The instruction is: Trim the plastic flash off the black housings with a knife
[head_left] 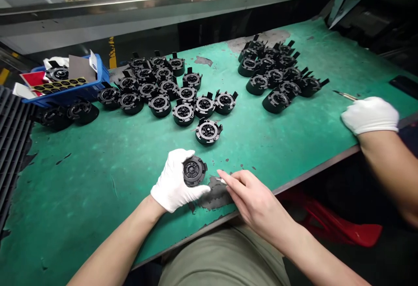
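Housing (193, 170) clasped in left hand (174, 181), small item (222, 180) pinched in right hand (250, 194) — blue bin (70, 96), labels (61, 85) illegible

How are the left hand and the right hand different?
The left hand wears a white glove; the right hand is bare. The left hand holds a round black part; the right hand pinches something small and whitish. Both are over the green table.

"What colour is the surface (98, 159)?"
"Green, with dark grey patches (217, 195)."
"And the bin (93, 86)?"
"Blue; in it, a yellow strip (62, 86) patterned with black circles, plus a red card (32, 78)."
"The round parts (160, 104) right of the bin?"
"Black, and the glove (170, 190) on the left hand (174, 181) is white."
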Action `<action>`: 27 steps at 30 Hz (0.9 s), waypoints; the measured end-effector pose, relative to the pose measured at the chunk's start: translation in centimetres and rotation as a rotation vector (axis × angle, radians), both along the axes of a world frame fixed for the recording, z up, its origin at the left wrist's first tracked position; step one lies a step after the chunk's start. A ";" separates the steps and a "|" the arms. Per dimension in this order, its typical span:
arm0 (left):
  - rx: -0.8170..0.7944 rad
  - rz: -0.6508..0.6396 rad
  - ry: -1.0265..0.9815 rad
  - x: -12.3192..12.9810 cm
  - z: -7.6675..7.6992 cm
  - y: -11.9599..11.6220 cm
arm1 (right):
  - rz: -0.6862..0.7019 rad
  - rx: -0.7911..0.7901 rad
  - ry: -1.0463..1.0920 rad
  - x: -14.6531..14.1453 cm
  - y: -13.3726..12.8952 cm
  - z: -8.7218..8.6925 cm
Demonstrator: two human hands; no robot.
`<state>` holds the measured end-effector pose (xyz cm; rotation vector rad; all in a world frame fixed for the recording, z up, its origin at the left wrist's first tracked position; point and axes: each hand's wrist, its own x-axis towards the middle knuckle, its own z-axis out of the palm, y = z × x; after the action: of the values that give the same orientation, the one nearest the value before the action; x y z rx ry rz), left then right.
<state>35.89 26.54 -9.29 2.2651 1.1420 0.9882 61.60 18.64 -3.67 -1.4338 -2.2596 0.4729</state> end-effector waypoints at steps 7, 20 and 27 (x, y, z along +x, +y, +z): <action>0.016 0.011 0.064 0.1 0.4 0.1 | -0.019 0.033 -0.355 -1.6 -0.3 -0.3; 0.083 -0.010 0.046 0.5 0.9 0.7 | 0.058 -0.011 -0.465 -2.7 1.5 0.9; 0.192 -0.002 0.045 0.3 0.4 0.6 | 0.059 -0.145 -0.550 -2.7 2.9 1.9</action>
<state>36.24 27.16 -8.88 2.4490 1.1046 1.0938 58.93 21.52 -1.78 -1.7404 -2.7445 0.2865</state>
